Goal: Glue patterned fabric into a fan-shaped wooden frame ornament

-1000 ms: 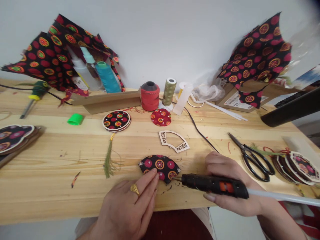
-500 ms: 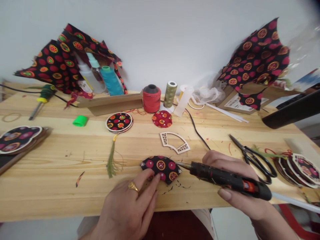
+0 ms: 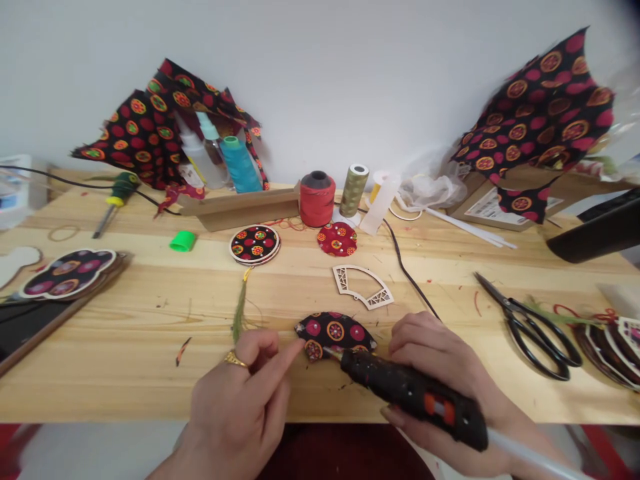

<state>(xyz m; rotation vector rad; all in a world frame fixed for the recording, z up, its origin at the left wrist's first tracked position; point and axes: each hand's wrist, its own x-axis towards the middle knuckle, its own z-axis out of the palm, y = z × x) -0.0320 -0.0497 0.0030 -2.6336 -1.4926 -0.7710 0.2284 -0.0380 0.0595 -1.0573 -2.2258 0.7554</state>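
Observation:
My right hand [image 3: 440,373] is wrapped around a black hot glue gun [image 3: 415,393] with a clear glue stick protruding from its back. Its metal nozzle meets the lower middle of a fan-shaped, fabric-covered piece [image 3: 334,331], black with red and orange flower circles and small shiny studs. At the left end of that piece, the outstretched index finger of my left hand [image 3: 245,393] reaches its edge; the other fingers are bent and hold nothing visible. Just behind lies a wooden fan-shaped frame [image 3: 343,280] with lattice ends. The gun partly covers the piece's lower edge.
Black scissors [image 3: 530,330] lie at the right beside stacked ornaments [image 3: 607,347]. A round tasseled ornament [image 3: 255,245], red fabric disc [image 3: 337,239], green cap [image 3: 183,241] and red thread spool [image 3: 317,200] sit farther back. A screwdriver [image 3: 116,201] and flower-shaped ornament [image 3: 70,273] are left.
The glue gun's nozzle has moved from the piece's right upper edge to its lower middle. My left hand has drawn back left, its fingers no longer resting over the piece. The view has shifted slightly left.

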